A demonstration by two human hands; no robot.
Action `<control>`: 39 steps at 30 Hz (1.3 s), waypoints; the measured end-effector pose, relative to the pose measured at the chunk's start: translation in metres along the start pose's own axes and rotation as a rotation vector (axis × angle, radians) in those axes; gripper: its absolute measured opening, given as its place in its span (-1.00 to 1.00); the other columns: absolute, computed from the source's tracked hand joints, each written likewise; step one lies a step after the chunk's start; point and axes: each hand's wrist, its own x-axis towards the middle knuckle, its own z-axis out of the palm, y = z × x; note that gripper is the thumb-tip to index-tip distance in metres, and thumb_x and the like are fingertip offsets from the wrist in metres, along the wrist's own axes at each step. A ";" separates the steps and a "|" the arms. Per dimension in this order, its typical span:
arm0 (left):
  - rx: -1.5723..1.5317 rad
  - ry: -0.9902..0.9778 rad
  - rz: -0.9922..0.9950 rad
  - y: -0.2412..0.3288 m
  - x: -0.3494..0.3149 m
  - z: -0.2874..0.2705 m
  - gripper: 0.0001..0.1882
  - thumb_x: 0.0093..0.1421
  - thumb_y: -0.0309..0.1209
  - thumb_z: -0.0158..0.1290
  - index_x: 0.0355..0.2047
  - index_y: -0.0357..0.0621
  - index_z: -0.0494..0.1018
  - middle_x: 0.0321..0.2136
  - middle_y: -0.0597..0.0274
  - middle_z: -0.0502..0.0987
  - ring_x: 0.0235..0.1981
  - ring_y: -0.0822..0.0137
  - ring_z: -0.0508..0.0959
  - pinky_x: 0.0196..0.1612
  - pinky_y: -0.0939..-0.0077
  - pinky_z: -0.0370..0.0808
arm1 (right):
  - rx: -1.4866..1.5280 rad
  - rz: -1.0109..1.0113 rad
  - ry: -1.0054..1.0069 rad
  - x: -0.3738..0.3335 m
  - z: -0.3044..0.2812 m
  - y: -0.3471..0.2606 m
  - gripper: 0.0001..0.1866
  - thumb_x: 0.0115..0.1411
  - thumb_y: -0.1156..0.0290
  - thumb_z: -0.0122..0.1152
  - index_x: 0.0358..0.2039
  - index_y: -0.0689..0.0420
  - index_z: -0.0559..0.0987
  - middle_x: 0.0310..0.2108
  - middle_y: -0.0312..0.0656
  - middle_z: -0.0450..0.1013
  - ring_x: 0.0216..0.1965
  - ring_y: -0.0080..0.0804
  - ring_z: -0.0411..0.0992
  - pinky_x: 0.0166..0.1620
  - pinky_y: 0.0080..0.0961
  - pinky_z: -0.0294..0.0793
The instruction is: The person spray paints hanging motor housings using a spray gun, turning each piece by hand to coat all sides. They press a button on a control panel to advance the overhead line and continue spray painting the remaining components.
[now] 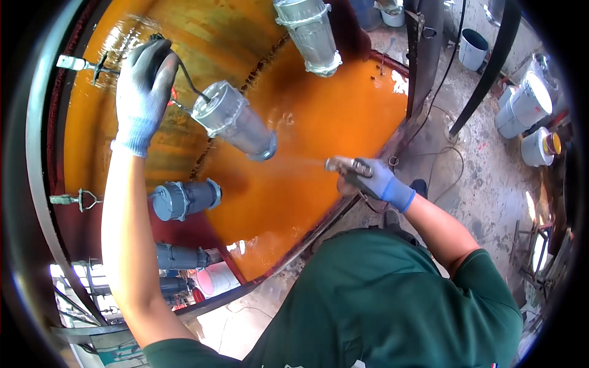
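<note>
My left hand [146, 80], in a grey-and-white work glove, is closed around the top of a dark bent wire hook [191, 76]. From that hook hangs a shiny grey flanged cylinder [236, 119], tilted with its lower end toward the right. My right hand [380, 181], gloved too, grips a metal spray gun [348, 165] at the right. Its nozzle points left, and a faint mist spreads between it and the cylinder. The fingers of my right hand are partly hidden behind the gun.
An orange, wet-looking booth wall [319, 122] lies behind the work. More grey cylinders hang nearby, one above [310, 37] and one below [187, 199]. A metal rail [40, 153] curves along the left. Buckets [524, 104] stand on the stained floor at right, where a thin hose [460, 165] loops.
</note>
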 end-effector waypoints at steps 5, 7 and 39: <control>-0.059 0.047 -0.048 0.017 -0.043 -0.014 -0.72 0.40 -0.46 0.12 0.07 -0.27 0.58 0.02 -0.06 0.60 0.05 -0.01 0.59 0.17 0.18 0.50 | -0.026 -0.144 -0.036 0.011 -0.002 0.021 -0.77 0.29 0.29 0.37 -0.19 0.17 0.60 -0.30 0.00 0.64 -0.24 -0.14 0.67 -0.11 -0.25 0.61; -0.001 0.045 -0.075 0.004 -0.074 -0.028 -0.71 0.41 -0.45 0.11 0.09 -0.27 0.57 0.05 -0.07 0.58 0.09 -0.01 0.58 0.20 0.17 0.49 | -0.055 -0.062 -0.104 0.006 -0.003 -0.012 -0.77 0.29 0.29 0.36 -0.19 0.17 0.60 -0.29 0.00 0.65 -0.23 -0.10 0.67 -0.10 -0.24 0.61; -0.235 0.177 -0.297 0.029 -0.032 0.015 -0.55 0.55 -0.36 -0.08 0.37 -0.29 0.36 0.31 -0.02 0.39 0.29 0.17 0.44 0.36 0.26 0.40 | -0.407 0.026 0.083 0.035 -0.074 -0.078 -0.72 0.31 0.16 0.28 -0.19 0.12 0.58 -0.39 -0.10 0.67 -0.23 -0.08 0.66 -0.11 -0.19 0.59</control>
